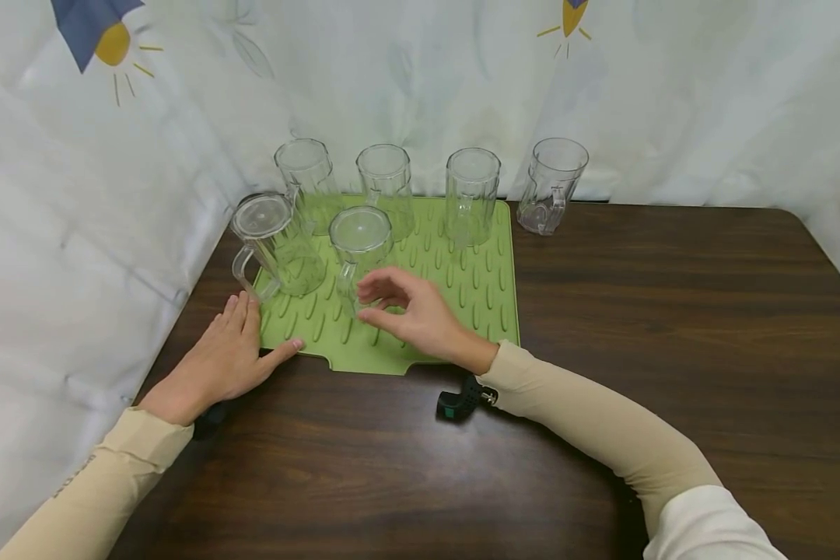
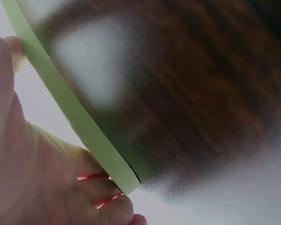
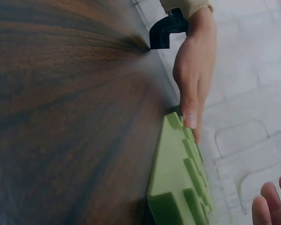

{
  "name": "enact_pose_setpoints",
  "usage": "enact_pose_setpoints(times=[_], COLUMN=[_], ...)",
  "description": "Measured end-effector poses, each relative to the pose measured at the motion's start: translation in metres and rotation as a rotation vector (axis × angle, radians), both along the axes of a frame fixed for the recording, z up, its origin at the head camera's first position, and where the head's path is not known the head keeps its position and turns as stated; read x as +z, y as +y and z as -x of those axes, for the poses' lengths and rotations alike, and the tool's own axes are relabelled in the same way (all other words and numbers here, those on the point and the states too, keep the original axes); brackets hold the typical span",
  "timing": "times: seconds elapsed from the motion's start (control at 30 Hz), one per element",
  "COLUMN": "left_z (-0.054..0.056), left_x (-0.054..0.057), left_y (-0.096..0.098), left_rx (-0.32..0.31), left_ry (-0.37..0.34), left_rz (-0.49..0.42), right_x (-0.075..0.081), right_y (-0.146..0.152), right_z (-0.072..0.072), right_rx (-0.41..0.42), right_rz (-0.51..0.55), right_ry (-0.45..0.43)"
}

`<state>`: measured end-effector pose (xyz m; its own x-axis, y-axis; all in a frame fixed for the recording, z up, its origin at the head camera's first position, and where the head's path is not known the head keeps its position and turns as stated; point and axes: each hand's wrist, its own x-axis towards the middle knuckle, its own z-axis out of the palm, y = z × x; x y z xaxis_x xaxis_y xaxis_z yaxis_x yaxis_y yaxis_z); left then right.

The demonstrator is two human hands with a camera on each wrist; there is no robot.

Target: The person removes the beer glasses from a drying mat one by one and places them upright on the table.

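Observation:
Before my right hand (image 1: 416,311), a clear glass mug (image 1: 361,231) stands bottom-up on the green ridged mat (image 1: 455,299). The right fingers are loosely curved beside its lower part, with a gap between thumb and fingertips. My left hand (image 1: 227,350) rests flat at the mat's front left corner, thumb over the edge and fingers along the left side. In the left wrist view, its fingers meet the mat's green edge (image 2: 75,112). Just beyond them, another mug (image 1: 262,215) stands bottom-up, its handle (image 1: 243,268) facing left.
Along the back of the mat stand three more glass mugs, at left (image 1: 304,159), middle (image 1: 383,167) and right (image 1: 473,175). One further mug (image 1: 554,183) is on the dark wooden table (image 1: 672,311), right of the mat. A white patterned curtain (image 1: 420,78) hangs behind and to the left.

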<state>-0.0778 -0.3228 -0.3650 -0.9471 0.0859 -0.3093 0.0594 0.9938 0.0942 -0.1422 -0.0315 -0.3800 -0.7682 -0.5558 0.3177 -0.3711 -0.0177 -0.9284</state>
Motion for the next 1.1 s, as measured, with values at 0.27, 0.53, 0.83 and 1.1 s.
enact_pose_setpoints(times=[0.27,0.53,0.83,1.1], left_z=[-0.001,-0.001,-0.002,0.0], left_x=[-0.002,-0.001,0.0,-0.002], left_y=[-0.001,-0.001,0.0,0.0], left_rx=[0.016,0.019,-0.004,-0.002], left_ry=[-0.006,0.0,0.015,0.019], left_rz=[-0.016,-0.02,-0.002,-0.001], right_x=[-0.002,0.0,0.001,0.002], right_y=[-0.008,-0.014,-0.015,-0.015], right_z=[-0.003,-0.005,-0.007,-0.007], right_rx=[-0.009,-0.003,-0.006,-0.016], right_rz=[-0.047,-0.036,-0.022,-0.033], right_ry=[-0.002,0.009,0.014,0.016])
